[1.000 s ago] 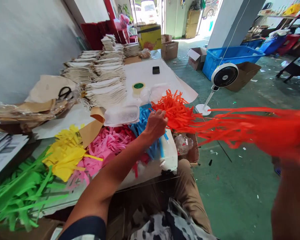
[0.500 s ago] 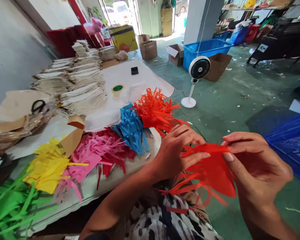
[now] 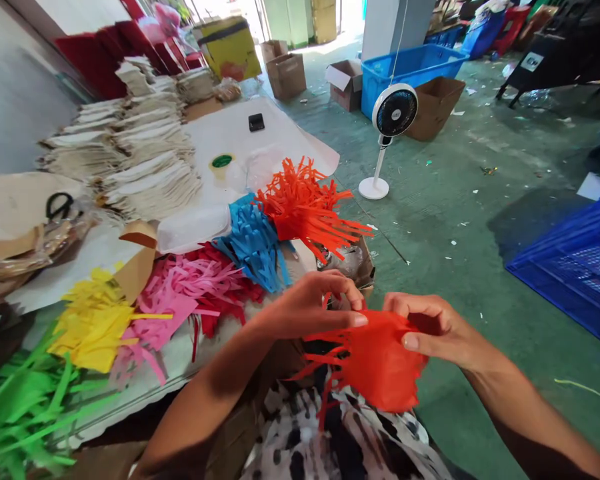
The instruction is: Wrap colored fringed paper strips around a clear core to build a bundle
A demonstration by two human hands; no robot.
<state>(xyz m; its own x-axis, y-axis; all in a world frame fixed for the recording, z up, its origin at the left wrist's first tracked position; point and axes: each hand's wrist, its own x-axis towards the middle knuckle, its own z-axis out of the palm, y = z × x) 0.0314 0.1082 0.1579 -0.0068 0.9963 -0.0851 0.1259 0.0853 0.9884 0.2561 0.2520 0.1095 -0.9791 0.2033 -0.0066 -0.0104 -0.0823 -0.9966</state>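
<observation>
A red fringed sheet [image 3: 383, 363], cut into strips on its left side, hangs between my hands above my lap. My left hand [image 3: 320, 307] pinches its upper left part between thumb and fingers. At the upper right edge, my right hand [image 3: 430, 327] grips it the same way. Closest on the table is a pile of orange-red fringed strips [image 3: 310, 207]. Beside that lie piles of blue strips [image 3: 255, 243], pink strips [image 3: 180, 287], yellow strips [image 3: 93, 327] and green strips [image 3: 27, 407]. Dark red strips show partly beneath the pink ones.
Stacks of off-white cloth [image 3: 150, 160] stand on the table [image 3: 275, 127], near a tape roll [image 3: 223, 162], a black phone-like object [image 3: 256, 122] and scissors [image 3: 60, 205]. A white fan [image 3: 393, 127] stands on the floor, with a blue crate [image 3: 575, 260] to the right.
Both hands have moved down and left with the red sheet, which now hangs flatter and more spread out. The camera view has also shifted a little.
</observation>
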